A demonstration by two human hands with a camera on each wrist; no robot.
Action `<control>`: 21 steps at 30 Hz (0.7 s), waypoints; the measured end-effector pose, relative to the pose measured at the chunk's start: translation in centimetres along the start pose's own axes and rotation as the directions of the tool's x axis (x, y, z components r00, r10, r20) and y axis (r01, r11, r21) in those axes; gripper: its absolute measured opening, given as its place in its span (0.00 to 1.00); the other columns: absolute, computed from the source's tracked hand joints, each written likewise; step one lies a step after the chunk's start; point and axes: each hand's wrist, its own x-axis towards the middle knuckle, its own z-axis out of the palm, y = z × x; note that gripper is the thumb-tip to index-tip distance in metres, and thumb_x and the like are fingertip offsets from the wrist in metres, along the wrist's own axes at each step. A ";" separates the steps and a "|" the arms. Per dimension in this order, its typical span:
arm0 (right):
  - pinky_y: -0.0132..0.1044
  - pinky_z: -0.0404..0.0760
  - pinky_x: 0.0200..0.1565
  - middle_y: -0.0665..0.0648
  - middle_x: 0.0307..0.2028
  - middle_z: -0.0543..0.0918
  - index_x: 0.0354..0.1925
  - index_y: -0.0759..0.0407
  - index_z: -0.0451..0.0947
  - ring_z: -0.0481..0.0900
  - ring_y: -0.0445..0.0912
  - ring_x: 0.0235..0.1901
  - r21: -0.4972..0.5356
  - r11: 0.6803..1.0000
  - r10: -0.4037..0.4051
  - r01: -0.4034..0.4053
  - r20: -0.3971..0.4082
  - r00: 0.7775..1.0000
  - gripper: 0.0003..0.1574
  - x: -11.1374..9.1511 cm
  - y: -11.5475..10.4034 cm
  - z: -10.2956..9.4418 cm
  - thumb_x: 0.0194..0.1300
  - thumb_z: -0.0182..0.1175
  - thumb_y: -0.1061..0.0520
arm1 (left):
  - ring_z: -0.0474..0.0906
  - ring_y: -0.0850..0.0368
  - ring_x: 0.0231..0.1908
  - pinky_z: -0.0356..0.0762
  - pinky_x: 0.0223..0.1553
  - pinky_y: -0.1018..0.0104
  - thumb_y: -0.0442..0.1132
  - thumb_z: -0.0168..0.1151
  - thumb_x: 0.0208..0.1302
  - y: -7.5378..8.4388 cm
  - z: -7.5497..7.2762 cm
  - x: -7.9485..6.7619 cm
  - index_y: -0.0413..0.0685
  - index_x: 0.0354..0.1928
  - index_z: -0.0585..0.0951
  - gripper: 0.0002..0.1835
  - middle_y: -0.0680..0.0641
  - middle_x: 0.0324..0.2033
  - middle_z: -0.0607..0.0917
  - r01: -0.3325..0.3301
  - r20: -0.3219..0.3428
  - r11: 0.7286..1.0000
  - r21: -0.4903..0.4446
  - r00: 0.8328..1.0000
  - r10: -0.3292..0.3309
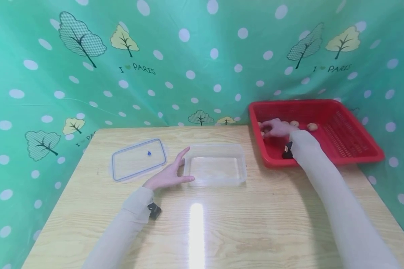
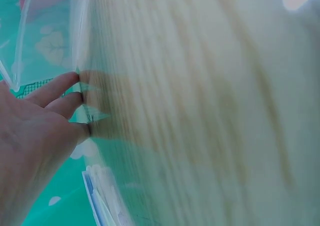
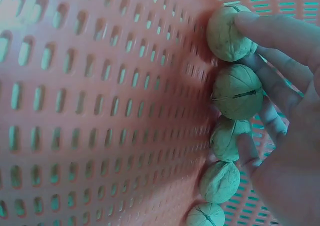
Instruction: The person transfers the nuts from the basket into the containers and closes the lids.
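My right hand (image 1: 278, 128) reaches into the red basket (image 1: 323, 160) at the right. In the right wrist view several walnuts (image 3: 237, 91) lie in a row on the slotted basket floor, and the fingers and thumb curl around the nearest ones, touching their shells. My left hand (image 1: 170, 175) rests at the left end of a clear plastic container (image 1: 215, 183), thumb and fingers spread along its side. In the left wrist view the fingertips (image 2: 72, 78) touch the tabletop next to the container's wall (image 2: 47, 45).
A clear lid (image 1: 139, 160) with a blue seal lies left of the container on the wooden table (image 1: 239, 228). More walnuts (image 1: 312, 127) sit along the basket's back side. A green dotted curtain (image 1: 188, 56) hangs behind and beside the table.
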 end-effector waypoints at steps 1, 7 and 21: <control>0.54 0.66 0.46 0.58 0.47 0.67 0.59 0.51 0.66 0.62 0.54 0.48 0.005 1.000 -0.001 0.001 -0.002 1.000 0.43 0.0 0.1 0.1 0.45 0.68 0.45 | 0.51 0.44 0.63 0.54 0.57 0.43 0.60 0.64 0.46 -0.1 0.0 0.1 0.70 0.68 0.36 0.55 0.48 0.68 0.43 -0.001 0.000 1.000 -0.003 1.000 0.001; 0.52 0.68 0.47 0.57 0.46 0.72 0.58 0.54 0.67 0.67 0.52 0.46 0.045 0.998 -0.043 0.044 -0.010 0.999 0.39 0.1 0.2 0.0 0.48 0.67 0.49 | 0.51 0.44 0.63 0.55 0.57 0.44 0.60 0.63 0.47 0.5 0.0 -0.2 0.69 0.68 0.36 0.54 0.48 0.68 0.42 -0.006 0.000 1.000 0.016 1.000 0.006; 0.48 0.72 0.45 0.56 0.45 0.76 0.56 0.55 0.69 0.71 0.50 0.44 0.124 0.982 -0.142 0.144 -0.029 0.989 0.35 -0.2 -0.2 -0.9 0.48 0.67 0.55 | 0.49 0.42 0.63 0.53 0.57 0.45 0.49 0.63 0.54 4.0 -0.9 -1.4 0.58 0.69 0.36 0.52 0.44 0.67 0.40 -0.006 0.041 1.000 -0.007 0.999 0.007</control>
